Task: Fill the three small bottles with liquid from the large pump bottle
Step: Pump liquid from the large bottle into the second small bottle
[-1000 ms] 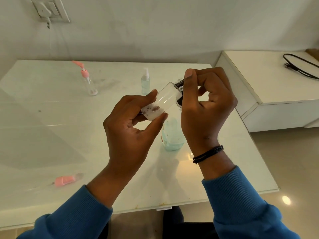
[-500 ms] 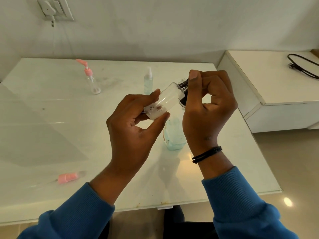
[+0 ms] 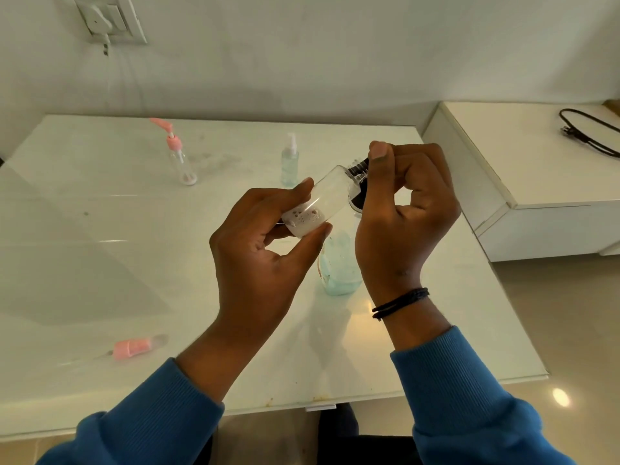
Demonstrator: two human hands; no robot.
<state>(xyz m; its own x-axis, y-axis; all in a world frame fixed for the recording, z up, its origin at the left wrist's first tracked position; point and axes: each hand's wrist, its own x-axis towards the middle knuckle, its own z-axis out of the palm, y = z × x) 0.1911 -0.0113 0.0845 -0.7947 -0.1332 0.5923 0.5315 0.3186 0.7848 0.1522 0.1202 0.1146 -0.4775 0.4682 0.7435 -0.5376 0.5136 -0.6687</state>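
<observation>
A small clear bottle (image 3: pixel 317 203) is held tilted above the middle of the white surface (image 3: pixel 100 263), its base low and to the left with a little foamy liquid pooled there, its neck raised to the right. The left hand (image 3: pixel 268 250) pinches the base between thumb and fingertips. The right hand (image 3: pixel 406 209) curls its fingers round the black cap (image 3: pixel 358 182) at the neck, thumb up against it.

Directly below, partly hidden by the hands, the large bottle with blue-green liquid (image 3: pixel 339 266) stands on the surface. Far left stands a pink-pump bottle (image 3: pixel 179 156); a clear spray bottle (image 3: pixel 289 161) stands at the far middle. A pink pump top (image 3: pixel 134 349) lies near left. The surface's right edge is close to the right wrist, and a white cabinet (image 3: pixel 536 182) sits beyond it.
</observation>
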